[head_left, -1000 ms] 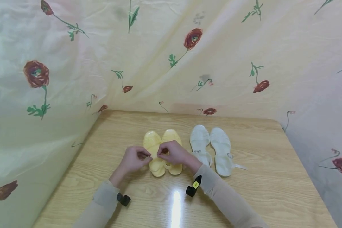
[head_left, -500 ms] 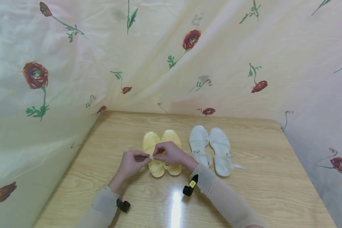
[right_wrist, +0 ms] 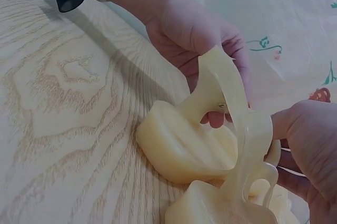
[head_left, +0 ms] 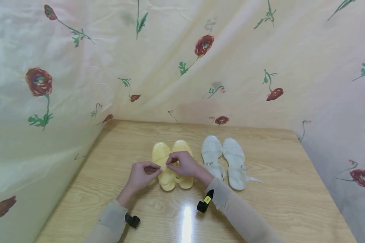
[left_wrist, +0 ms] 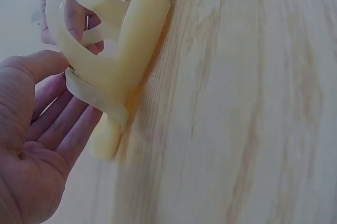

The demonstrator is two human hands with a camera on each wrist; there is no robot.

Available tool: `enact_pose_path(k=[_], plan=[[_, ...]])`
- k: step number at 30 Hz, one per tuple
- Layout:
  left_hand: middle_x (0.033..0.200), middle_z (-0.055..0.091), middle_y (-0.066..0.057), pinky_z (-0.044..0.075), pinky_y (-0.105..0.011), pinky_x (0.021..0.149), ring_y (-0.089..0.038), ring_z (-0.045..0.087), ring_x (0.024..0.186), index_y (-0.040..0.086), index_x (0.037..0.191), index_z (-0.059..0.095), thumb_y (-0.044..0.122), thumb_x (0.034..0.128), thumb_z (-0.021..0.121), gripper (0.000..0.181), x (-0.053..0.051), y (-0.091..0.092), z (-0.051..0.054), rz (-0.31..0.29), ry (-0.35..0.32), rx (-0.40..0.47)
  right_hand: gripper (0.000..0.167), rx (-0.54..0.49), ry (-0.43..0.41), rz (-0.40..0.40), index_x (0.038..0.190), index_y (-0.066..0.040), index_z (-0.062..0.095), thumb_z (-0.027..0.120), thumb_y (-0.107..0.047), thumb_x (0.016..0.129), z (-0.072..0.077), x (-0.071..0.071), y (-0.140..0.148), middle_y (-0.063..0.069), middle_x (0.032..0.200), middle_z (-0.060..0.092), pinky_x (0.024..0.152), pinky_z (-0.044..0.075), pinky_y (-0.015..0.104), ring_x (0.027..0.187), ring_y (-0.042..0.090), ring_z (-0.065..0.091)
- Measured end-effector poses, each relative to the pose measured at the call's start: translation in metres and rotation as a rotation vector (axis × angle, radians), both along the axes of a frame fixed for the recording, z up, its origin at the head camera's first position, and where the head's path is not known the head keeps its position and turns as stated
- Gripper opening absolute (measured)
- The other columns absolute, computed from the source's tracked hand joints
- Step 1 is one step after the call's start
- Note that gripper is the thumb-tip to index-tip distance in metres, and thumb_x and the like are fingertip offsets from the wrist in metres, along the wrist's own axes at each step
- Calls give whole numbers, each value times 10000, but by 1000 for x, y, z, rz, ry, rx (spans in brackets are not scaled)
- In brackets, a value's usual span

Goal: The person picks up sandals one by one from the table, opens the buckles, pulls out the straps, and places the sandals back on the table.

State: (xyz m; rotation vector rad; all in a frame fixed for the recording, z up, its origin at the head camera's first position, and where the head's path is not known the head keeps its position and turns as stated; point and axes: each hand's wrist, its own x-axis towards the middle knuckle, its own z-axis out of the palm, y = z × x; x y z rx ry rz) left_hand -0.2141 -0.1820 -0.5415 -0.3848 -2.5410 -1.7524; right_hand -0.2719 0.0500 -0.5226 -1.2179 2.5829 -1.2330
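Observation:
A pair of yellow jelly sandals (head_left: pixel 160 151) lies on the table, toes pointing away. My left hand (head_left: pixel 141 174) pinches the ankle strap of the left sandal at a small metal buckle (left_wrist: pixel 72 70), thumb against it and fingers beneath. Just right of it, my right hand (head_left: pixel 184 163) has thumb and fingertips together over the same sandal. From the right wrist, the raised strap (right_wrist: pixel 224 79) loops up between both hands, and my right hand (right_wrist: pixel 310 150) grips a part of it. The strap's exact end is hidden behind the fingers.
A pair of white sandals (head_left: pixel 212 150) stands right of the yellow pair, one with its strap (head_left: pixel 254 179) lying loose on the wooden table (head_left: pixel 280 209). Flowered cloth (head_left: pixel 158 67) hangs behind and at both sides.
My right hand moved left toward the left hand's fingertips, then back slightly right. The left hand stays near the strap with small finger shifts. Both sandal pairs stay in place.

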Motion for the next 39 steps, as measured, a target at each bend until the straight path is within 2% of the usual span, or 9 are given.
enact_pose_path(k=[5, 10, 16, 25, 29, 31, 36, 39], plan=[[949, 812, -197, 652, -245, 758, -254, 813, 852, -15, 970, 808, 35, 871, 865, 124, 0, 3, 0, 12, 7, -11, 53, 9, -44, 15, 974, -119, 752, 781, -86, 943, 0, -2, -1, 3, 944, 800, 833, 610, 246, 882, 134, 739], [948, 813, -201, 649, -238, 752, -242, 813, 838, -12, 965, 817, 43, 861, 876, 131, 2, 3, -1, 31, -12, 5, 56, 45, -107, 51, 1010, -152, 772, 798, -158, 961, 2, -3, -4, -36, 979, 804, 788, 583, 246, 885, 87, 710], [959, 808, -215, 652, -248, 750, -258, 812, 845, -23, 969, 808, 19, 873, 859, 116, 2, 3, -3, 13, -4, 19, 74, 37, -40, 56, 1025, -136, 836, 800, -135, 960, 1, -3, -5, -12, 1018, 832, 885, 606, 227, 944, 100, 762], [945, 805, -211, 651, -244, 739, -217, 808, 828, -31, 960, 800, 12, 880, 851, 104, 2, -1, -2, 4, 1, 15, 48, -9, 50, 35, 974, -115, 850, 818, -139, 946, 1, 0, 0, 20, 962, 835, 842, 638, 261, 900, 125, 790], [938, 805, -210, 651, -244, 745, -206, 808, 826, -31, 951, 799, 16, 875, 856, 106, 3, -2, -3, 20, 6, 30, 45, 2, 40, 0, 977, -107, 843, 814, -124, 948, 1, -2, 1, 21, 974, 832, 866, 644, 278, 921, 149, 790], [944, 804, -217, 652, -250, 752, -219, 811, 837, -34, 953, 799, 20, 875, 858, 111, 4, -2, -3, 26, 2, 36, 67, 20, 23, 7, 1014, -99, 827, 803, -118, 954, 2, -2, 1, 22, 1002, 826, 904, 640, 297, 954, 172, 783], [957, 805, -221, 654, -256, 763, -242, 814, 864, -33, 958, 806, 34, 878, 860, 118, 4, -1, -3, 42, -14, 47, 165, 57, -24, 77, 1131, -86, 739, 772, -110, 971, 9, -2, -4, 29, 1114, 794, 998, 612, 359, 1084, 215, 753], [965, 806, -223, 654, -258, 766, -244, 814, 869, -34, 961, 806, 34, 879, 860, 119, 4, 0, -3, 48, -14, 54, 151, 60, -19, 109, 1119, -102, 739, 772, -103, 972, 10, -2, -7, 18, 1108, 796, 983, 612, 354, 1079, 188, 751]])
